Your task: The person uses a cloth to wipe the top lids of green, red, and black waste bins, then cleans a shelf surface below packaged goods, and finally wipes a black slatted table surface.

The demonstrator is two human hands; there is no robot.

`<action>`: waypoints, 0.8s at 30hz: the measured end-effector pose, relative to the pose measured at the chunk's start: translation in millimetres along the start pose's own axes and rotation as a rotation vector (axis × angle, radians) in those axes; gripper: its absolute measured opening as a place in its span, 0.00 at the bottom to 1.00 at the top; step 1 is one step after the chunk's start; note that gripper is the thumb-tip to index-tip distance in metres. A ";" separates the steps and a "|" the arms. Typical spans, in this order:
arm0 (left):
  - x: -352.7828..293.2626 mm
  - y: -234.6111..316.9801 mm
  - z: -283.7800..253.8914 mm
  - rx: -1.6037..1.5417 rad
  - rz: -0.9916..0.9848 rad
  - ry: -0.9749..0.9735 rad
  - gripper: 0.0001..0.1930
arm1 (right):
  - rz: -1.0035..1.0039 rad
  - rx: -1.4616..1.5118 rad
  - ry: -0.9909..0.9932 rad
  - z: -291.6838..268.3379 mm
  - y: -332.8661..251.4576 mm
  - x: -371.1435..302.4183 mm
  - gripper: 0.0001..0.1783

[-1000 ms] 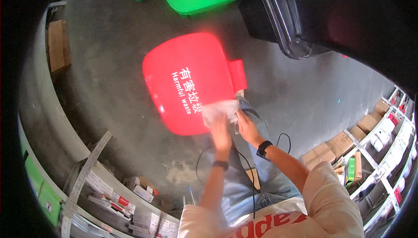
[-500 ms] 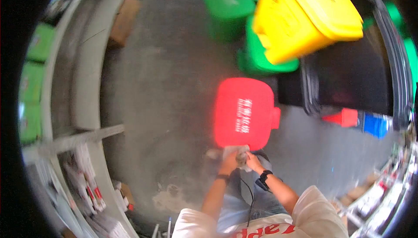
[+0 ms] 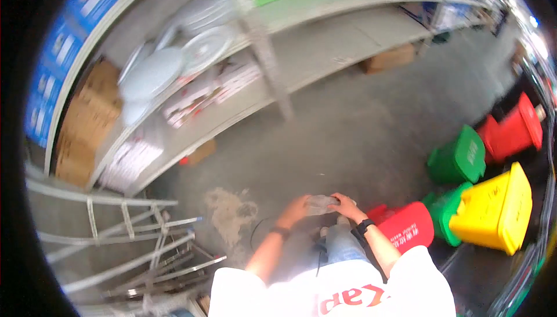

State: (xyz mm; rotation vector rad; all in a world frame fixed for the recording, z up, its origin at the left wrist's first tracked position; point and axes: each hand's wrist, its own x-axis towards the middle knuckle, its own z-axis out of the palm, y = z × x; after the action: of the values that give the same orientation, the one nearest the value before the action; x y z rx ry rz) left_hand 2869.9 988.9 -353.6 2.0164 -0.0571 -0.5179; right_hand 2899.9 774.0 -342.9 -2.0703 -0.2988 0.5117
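Note:
Between my two hands stretches a pale grey crumpled sheet; whether it is cloth or plastic film I cannot tell. My left hand is closed on its left end, a little blurred. At the opposite end my right hand grips it with thumb and fingers. The sheet hangs in front of my body, above the grey floor. Just right of my right forearm stands a red lidded bin, which neither hand touches.
Green bins, a yellow bin and another red bin stand to the right. Metal shelving with boxes and pale round lids runs along the left and far side. A metal ladder is at the lower left.
My view has swung left, toward the shelves; the bins now appear at the right. My hands have moved apart, spreading the sheet, and are away from the red bin's lid.

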 end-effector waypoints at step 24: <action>108.6 46.0 -191.7 -0.190 -0.247 0.497 0.22 | -0.385 -0.023 0.205 -12.8 -151.7 266.4 0.23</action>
State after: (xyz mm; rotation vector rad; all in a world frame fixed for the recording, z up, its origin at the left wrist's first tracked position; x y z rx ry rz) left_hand 3049.9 1098.4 -274.4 1.9192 0.5298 -0.1529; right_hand 3139.8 951.2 -270.9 -2.0018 -0.5675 0.0630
